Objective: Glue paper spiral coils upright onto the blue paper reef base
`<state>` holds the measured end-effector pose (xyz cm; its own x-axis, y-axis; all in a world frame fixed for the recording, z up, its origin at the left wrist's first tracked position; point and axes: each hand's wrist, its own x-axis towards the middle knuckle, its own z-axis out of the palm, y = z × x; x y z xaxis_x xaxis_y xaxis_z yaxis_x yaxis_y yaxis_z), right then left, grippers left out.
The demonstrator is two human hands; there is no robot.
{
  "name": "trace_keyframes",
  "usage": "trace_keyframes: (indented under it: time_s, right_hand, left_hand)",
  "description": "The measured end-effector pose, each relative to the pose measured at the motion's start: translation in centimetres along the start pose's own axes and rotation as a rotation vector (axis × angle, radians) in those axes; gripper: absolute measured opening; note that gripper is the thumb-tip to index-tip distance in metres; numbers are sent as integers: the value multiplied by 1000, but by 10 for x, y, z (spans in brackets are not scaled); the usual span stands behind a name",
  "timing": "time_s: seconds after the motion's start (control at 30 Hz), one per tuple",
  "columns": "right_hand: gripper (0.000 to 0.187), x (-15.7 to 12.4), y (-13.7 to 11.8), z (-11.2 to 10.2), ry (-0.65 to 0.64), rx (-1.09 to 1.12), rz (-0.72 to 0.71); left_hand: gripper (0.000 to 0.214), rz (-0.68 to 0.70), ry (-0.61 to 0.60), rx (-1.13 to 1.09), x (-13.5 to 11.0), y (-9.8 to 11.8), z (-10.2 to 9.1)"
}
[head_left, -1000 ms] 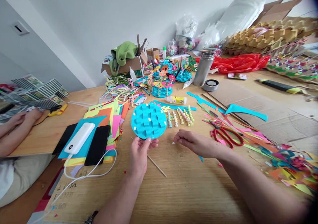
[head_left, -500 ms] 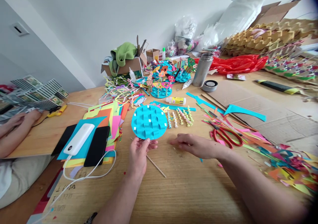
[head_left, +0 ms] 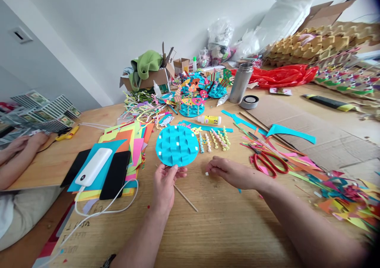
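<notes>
My left hand (head_left: pixel 164 185) pinches the lower edge of a round blue paper disc (head_left: pixel 170 147), thumb on top and fingers beneath. Raised paper flaps cover the disc in rows, and several small white squares are stuck on it. Just to the right, low over the table, my right hand (head_left: pixel 222 169) has its fingers drawn together at a small white square (head_left: pixel 207 173). A thin wooden stick (head_left: pixel 186 198) lies partly under my left hand. Beyond my right hand are several twisted paper strips (head_left: pixel 219 139), pale yellow, pink and blue.
Red-handled scissors (head_left: pixel 270 161) and paper scraps (head_left: pixel 346 204) lie on the right. A glue bottle (head_left: pixel 209 120) and finished paper fish pieces (head_left: pixel 191 101) are behind the disc. Coloured paper, a white power bank (head_left: pixel 94 167) and a phone (head_left: pixel 115 175) sit left. Another person's hands (head_left: pixel 29 141) are far left.
My right hand's fingers have curled in and drawn together at the small white square, which now shows more clearly. My left hand and the disc have hardly moved.
</notes>
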<state>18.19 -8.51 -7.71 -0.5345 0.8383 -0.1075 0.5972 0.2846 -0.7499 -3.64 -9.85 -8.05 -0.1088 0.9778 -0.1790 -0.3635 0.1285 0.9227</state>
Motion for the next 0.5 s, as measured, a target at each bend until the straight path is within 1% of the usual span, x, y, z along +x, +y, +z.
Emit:
trace_keyframes:
  time_s: [0.13, 0.3, 0.37, 0.5]
  right_hand:
    - [31, -1, 3, 2, -19, -15, -7]
    - [37, -2, -4, 0, -87, -7, -22]
    - [36, -2, -6, 0, -95, -17, -16]
    - [28, 0, -7, 0, -37, -12, 44]
  left_hand:
    - [32, -2, 9, 2, 0, 0, 0]
    - [30, -3, 0, 2, 1, -1, -1]
    - [30, -3, -1, 3, 0, -1, -1]
    - [29, 0, -7, 9, 0, -1, -2]
